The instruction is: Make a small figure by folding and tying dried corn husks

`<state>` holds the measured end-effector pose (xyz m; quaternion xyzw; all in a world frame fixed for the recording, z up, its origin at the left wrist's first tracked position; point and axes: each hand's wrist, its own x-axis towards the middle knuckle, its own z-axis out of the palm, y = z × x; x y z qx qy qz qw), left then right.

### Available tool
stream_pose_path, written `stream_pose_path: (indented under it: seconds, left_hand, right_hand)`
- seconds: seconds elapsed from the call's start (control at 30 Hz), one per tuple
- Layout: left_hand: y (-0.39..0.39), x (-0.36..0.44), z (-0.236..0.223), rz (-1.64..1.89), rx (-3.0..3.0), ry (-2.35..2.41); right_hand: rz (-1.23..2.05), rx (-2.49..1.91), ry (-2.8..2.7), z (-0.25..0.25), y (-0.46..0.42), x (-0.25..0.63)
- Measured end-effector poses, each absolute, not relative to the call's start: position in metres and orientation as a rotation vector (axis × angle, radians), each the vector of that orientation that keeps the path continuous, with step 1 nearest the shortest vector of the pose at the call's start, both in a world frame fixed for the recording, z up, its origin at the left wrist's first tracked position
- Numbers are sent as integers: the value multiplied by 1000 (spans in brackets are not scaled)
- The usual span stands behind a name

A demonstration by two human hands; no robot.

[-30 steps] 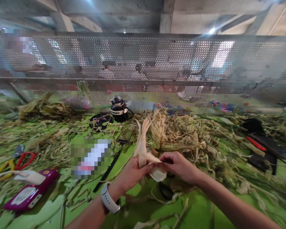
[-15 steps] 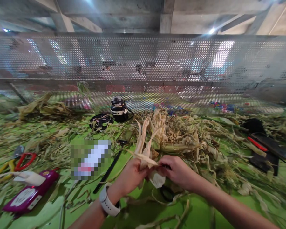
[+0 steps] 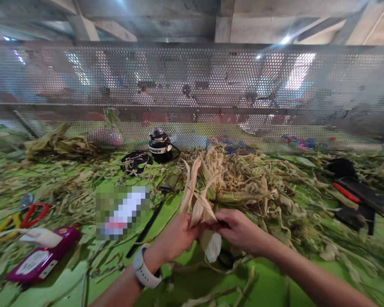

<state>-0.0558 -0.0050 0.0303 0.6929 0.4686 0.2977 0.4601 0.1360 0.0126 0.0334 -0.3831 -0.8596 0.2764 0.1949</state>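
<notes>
Both my hands meet at the middle front, over the green table. My left hand, with a white watch on its wrist, pinches a bundle of dry corn husks. From the other side my right hand closes on the same husks. Pale strips stick up above the fingers, with one folded across the front. Below the hands hangs a rounded whitish husk end. A dark ring, perhaps a tape roll, lies just behind and below. My fingertips are partly hidden by the husks.
A heap of dry husks lies beyond my hands. A black jar stands before a perforated metal screen. At left are red-handled scissors and a purple power strip. Dark devices lie at right.
The husk strip between my hands was folded over and now crosses the front of the bundle. The whitish end has tipped downward. Both hands keep their hold and have shifted only slightly.
</notes>
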Motion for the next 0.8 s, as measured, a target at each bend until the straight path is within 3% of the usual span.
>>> stream_pose_path:
  seconds: [0.2,0.43,0.8]
  left_hand:
    - [-6,-57,35,677,1751,1131]
    - [-11,-50,33,787,1916,1201]
    - [-13,-41,17,821,2037,1388]
  right_hand:
    - [756,-1042,-2451,34,11,136]
    - [428,-1203,-2566,29,5,130]
    - [175,-1365,-2623,12,-2,119]
